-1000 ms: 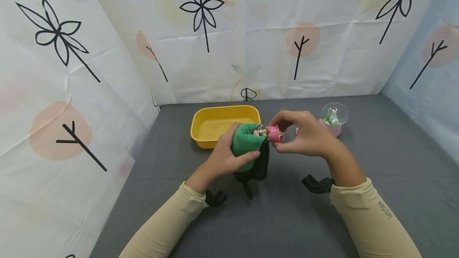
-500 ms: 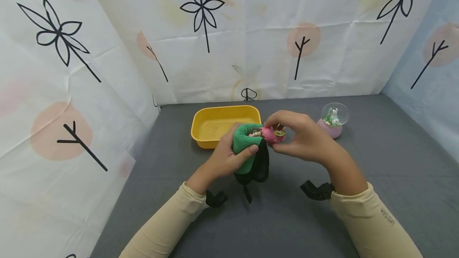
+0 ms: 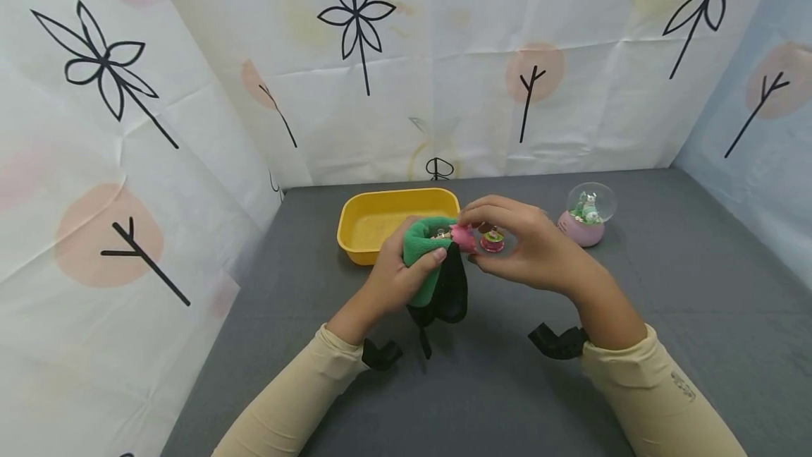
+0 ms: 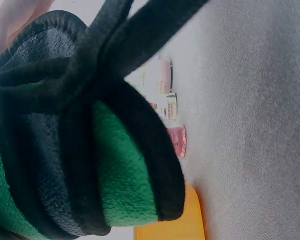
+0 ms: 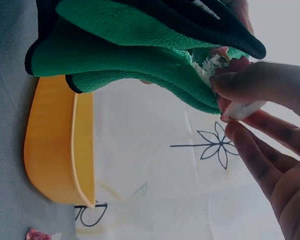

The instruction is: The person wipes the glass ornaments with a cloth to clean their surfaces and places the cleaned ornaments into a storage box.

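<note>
My left hand (image 3: 390,277) grips a green fleece cloth (image 3: 420,240) with black trim, a dark outer side and a hanging black strap. The cloth wraps round the clear top of a small snow globe (image 3: 464,237), leaving its pink base outside. My right hand (image 3: 536,242) pinches that base between thumb and fingers. In the right wrist view, the base (image 5: 232,80) sticks out between folds of the green cloth (image 5: 140,65). Cloth and strap fill much of the left wrist view, hiding the globe there. Another small pink-based ornament (image 3: 492,240) shows behind, through the gap between right thumb and fingers.
Behind the left hand stands a yellow plastic bin (image 3: 355,254) on the grey table (image 3: 482,386). Farther right is a larger snow globe (image 3: 582,231) with a pinkish base. A patterned white sheet (image 3: 469,69) hangs along the table's back edge.
Both hands, with cloth and globe, have shifted slightly left. The right fingers have moved closer to the cloth's opening, and more of the ornament behind now shows.
</note>
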Tool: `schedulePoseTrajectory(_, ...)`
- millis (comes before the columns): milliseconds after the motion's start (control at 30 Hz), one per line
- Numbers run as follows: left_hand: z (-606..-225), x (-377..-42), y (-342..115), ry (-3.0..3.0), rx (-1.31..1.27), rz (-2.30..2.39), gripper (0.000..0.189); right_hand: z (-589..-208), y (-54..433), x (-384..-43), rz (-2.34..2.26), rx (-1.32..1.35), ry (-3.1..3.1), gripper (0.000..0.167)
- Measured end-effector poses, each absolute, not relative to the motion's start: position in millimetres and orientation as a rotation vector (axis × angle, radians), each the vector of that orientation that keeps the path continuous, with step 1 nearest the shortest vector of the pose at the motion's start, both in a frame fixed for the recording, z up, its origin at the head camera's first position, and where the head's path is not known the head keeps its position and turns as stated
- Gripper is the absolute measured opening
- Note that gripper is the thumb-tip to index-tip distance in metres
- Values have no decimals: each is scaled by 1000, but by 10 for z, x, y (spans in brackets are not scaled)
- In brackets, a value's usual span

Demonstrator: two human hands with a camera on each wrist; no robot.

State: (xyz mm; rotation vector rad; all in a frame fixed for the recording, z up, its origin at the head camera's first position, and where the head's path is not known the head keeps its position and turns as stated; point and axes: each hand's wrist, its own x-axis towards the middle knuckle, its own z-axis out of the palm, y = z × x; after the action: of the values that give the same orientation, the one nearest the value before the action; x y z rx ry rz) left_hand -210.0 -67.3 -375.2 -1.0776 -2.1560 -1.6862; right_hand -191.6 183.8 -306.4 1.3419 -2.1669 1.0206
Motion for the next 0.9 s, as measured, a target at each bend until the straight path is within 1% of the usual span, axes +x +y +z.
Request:
schedulePoseTrajectory(167, -3732, -2092, -685, -2156, -1043, -1693, 44, -3048, 1851, -1919, 1035, 1348, -2156, 55)
schedulePoseTrajectory(500, -3707, -2092, -697, -2164, -1044, -1652, 52, -3043, 1868, -1919, 1040, 1361, -2197, 52)
schedulePoseTrajectory(700, -3699, -2090, -704, -2156, -1080, -1674, 52, -3056, 1887, -1909, 1052, 1331, -2250, 53)
schedulePoseTrajectory(900, -3697, -2092, -712, -2151, -1103, -1656, 58, -3060, 1894, -1896, 1097, 1272, -2353, 47)
